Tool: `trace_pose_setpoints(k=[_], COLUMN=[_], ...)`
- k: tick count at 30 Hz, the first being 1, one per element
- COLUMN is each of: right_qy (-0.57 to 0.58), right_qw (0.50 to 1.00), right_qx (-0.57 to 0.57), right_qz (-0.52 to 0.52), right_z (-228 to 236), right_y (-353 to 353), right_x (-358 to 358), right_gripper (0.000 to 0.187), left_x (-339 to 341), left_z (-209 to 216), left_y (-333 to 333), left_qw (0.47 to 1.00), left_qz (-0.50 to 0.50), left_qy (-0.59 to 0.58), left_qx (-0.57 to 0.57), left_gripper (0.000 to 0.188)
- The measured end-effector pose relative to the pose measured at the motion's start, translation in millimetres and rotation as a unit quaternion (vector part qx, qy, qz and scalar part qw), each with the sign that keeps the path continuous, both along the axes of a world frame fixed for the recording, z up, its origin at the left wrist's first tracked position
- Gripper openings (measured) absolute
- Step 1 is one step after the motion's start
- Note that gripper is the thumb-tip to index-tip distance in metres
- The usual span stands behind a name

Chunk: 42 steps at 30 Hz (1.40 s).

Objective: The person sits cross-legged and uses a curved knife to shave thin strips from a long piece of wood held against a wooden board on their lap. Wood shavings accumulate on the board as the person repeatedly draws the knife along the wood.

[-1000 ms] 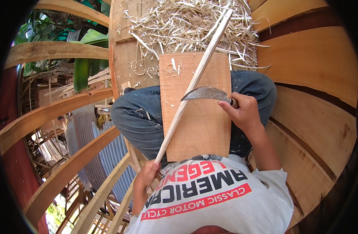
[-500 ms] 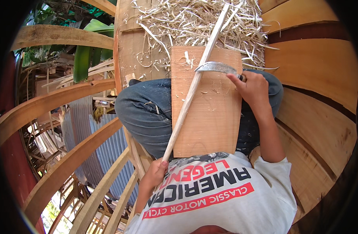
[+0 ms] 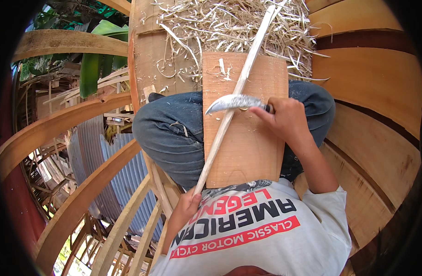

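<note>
Shavings point(image 3: 238, 34) on planks point(image 3: 146, 57), wooden slats point(image 3: 73, 44), lap board point(image 3: 250, 156), hands point(image 3: 187, 208) point(image 3: 287, 120) clasping stick point(image 3: 214, 149) and knife point(image 3: 229, 102)

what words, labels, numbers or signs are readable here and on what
Wording not copied out; all on the white short-sleeved shirt, upside down:
Large red letters
Large black letters
White letters on a red band
No text visible on the curved metal blade, long pale wooden stick or flat light-brown wooden board.

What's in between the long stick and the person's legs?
A flat wooden board: the head view shows the long stick slanting across it, with the legs underneath.
</note>
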State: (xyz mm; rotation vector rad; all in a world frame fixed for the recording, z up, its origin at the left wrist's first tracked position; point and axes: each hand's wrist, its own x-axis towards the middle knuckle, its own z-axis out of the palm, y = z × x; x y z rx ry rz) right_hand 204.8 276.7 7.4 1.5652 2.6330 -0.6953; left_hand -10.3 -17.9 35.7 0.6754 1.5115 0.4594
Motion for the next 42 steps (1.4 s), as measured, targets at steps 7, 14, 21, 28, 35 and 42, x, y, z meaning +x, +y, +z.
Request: trace_pose_setpoints(k=[7, 14, 21, 28, 35, 42], right_qy=[0.029, 0.082, 0.185, 0.180, 0.190, 0.114], right_qw=[0.996, 0.976, 0.978, 0.979, 0.981, 0.992], right_qx=[-0.031, -0.079, -0.044, -0.021, -0.011, 0.042], right_qz=[-0.075, -0.187, 0.086, 0.094, -0.026, -0.013], right_z=[-3, 1, 2, 5, 0, -8], right_y=[32, 40, 4, 1, -8, -2], right_x=[4, 19, 27, 32, 26, 27], right_gripper=[0.067, 0.061, 0.029, 0.025, 0.025, 0.027], left_x=[5, 7, 4, 5, 0, -6], left_z=[1, 12, 8, 9, 11, 9], left_y=[-3, 2, -7, -14, -20, -23], left_qw=[1.000, 0.999, 0.999, 0.999, 0.997, 0.992], left_qz=[0.020, 0.020, 0.015, 0.029, 0.047, 0.074], left_qy=[-0.011, 0.008, 0.021, 0.023, -0.027, -0.088], left_qx=[-0.004, -0.029, -0.037, -0.034, -0.046, -0.048], left_gripper=[0.050, 0.049, 0.048, 0.046, 0.044, 0.042])
